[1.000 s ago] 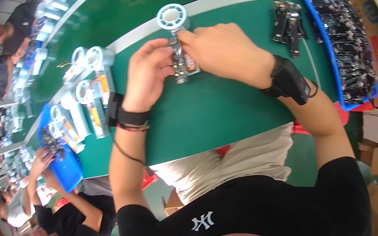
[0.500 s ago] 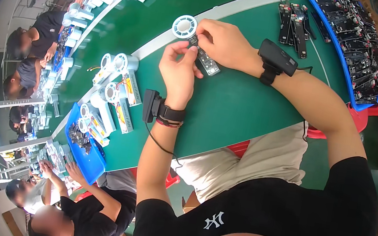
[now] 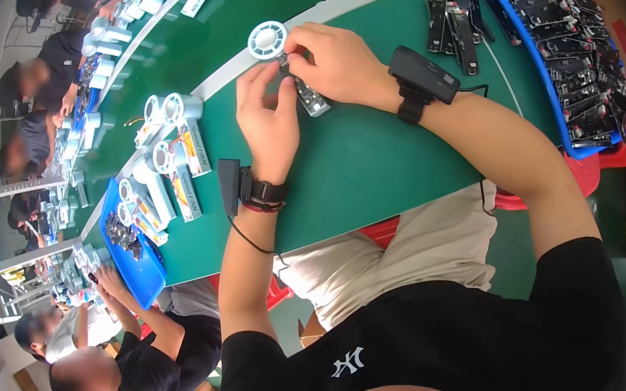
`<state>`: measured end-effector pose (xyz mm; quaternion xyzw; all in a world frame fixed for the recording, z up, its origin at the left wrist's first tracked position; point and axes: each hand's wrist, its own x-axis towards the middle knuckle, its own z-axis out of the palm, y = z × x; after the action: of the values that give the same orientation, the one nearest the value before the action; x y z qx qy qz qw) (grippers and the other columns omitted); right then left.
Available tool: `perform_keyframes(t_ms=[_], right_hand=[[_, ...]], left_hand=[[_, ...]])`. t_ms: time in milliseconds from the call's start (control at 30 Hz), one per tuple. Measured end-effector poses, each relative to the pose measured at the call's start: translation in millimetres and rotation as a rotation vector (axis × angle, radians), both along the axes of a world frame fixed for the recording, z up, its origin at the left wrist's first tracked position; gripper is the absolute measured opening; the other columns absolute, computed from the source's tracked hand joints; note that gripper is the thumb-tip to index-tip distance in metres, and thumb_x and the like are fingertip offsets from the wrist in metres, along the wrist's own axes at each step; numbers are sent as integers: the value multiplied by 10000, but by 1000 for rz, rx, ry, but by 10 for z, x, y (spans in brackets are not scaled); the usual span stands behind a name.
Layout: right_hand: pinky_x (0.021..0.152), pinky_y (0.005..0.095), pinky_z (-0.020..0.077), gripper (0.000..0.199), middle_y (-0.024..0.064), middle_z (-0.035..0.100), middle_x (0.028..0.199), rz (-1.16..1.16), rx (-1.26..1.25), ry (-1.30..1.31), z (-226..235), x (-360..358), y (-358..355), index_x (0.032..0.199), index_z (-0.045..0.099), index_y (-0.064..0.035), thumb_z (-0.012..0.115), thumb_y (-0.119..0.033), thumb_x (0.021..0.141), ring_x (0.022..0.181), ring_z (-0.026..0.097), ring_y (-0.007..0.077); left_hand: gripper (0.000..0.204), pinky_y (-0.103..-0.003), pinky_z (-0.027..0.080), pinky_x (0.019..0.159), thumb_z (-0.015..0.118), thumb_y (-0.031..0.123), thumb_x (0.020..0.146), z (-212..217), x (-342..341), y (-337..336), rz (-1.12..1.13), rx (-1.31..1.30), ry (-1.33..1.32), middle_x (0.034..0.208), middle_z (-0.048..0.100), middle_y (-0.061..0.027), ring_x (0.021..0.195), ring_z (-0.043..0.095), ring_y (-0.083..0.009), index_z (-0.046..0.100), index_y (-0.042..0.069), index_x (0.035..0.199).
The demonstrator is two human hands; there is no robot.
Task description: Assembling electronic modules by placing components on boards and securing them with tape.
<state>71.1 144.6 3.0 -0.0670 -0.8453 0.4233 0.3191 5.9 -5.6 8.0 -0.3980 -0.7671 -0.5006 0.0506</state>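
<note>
A small handheld fan with a round white head (image 3: 267, 39) and an exposed dark circuit board (image 3: 311, 101) along its handle lies on the green table before me. My right hand (image 3: 342, 65) is closed at the neck, where board and head meet; whatever its fingertips pinch is hidden. From the left, my left hand (image 3: 269, 123) grips the same neck area between thumb and fingertips, which partly cover the board. Both wrists carry strapped black devices with cables.
Several black circuit boards (image 3: 453, 25) lie loose at the far right, beside a blue tray (image 3: 546, 93) heaped with more. To my left stand several white fans (image 3: 181, 111) and another blue tray (image 3: 139, 283). A co-worker (image 3: 164, 360) sits there; others line the far belt.
The view has shifted, so most things appear further left. My left hand's thumb and fingers have loosened and moved up toward the fan's neck. My right hand stays at the neck.
</note>
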Motion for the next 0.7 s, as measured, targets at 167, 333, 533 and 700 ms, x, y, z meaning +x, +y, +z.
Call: perform_keyframes(t_ms=[167, 333, 533, 700], right_hand=[[705, 399, 520, 146, 98, 685, 912, -22, -6, -19, -49, -9, 27, 958, 649, -42, 625, -160, 875, 804, 659, 293], [698, 395, 524, 149, 84, 693, 895, -24, 18, -33, -34, 0, 14, 939, 664, -50, 632, -177, 868, 790, 664, 285], [678, 393, 523, 147, 75, 699, 858, -11, 83, -71, -13, -4, 28, 916, 676, -61, 637, -192, 863, 759, 664, 286], [651, 414, 519, 150, 79, 700, 809, -22, 88, -55, -40, -10, 46, 883, 682, -76, 627, -212, 852, 726, 664, 306]], left_hand=[[289, -314, 554, 732, 670, 46, 914, 22, 7, -15, -23, -39, 26, 1205, 614, -120, 928, 663, -222, 672, -12, 1197], [316, -330, 554, 739, 663, 37, 914, 33, 64, -17, -11, -42, -33, 1194, 613, -126, 900, 666, -227, 656, -5, 1227], [322, -321, 544, 715, 669, 52, 916, 35, 1, -52, -43, -83, -65, 1123, 636, -112, 855, 670, -219, 649, -9, 1232], [317, -302, 526, 695, 686, 69, 907, 58, -9, -57, -36, -72, -267, 1054, 664, -89, 827, 665, -188, 654, -13, 1212]])
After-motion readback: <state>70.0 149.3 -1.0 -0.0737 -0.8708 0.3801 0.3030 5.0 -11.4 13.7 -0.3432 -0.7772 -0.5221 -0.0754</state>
